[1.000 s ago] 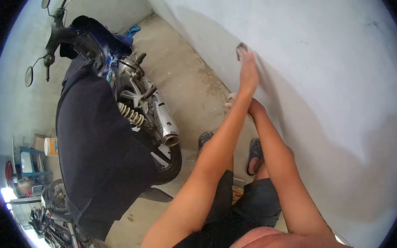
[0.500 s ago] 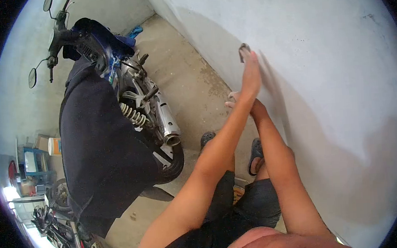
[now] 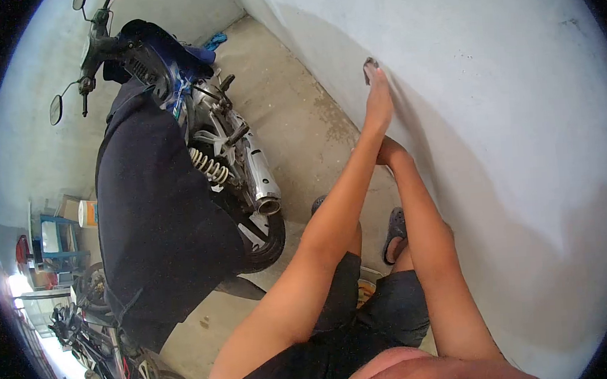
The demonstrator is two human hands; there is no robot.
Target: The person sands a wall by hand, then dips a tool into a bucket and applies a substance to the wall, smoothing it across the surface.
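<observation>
My left hand (image 3: 379, 94) is raised against the pale wall (image 3: 494, 122), its fingers closed on a small grey-brown piece (image 3: 368, 67) pressed to the surface. The piece looks thin and bent, but its kind is too small to make out. Lower down, my right hand (image 3: 391, 151) is close to the wall behind my left wrist. The left forearm hides its fingers, so I cannot see whether it holds anything.
A motorbike (image 3: 206, 126) under a dark cloth (image 3: 166, 219) stands to my left, its exhaust (image 3: 263, 181) facing me. Another motorbike (image 3: 112, 361) is at lower left. A container (image 3: 367, 293) sits between my legs. Blue cloth (image 3: 216, 40) lies by the far corner.
My left hand has slid slightly up the wall with the grey-brown piece. My right hand's fingers, visible before beyond the left forearm, are now hidden. The view has shifted slightly.
</observation>
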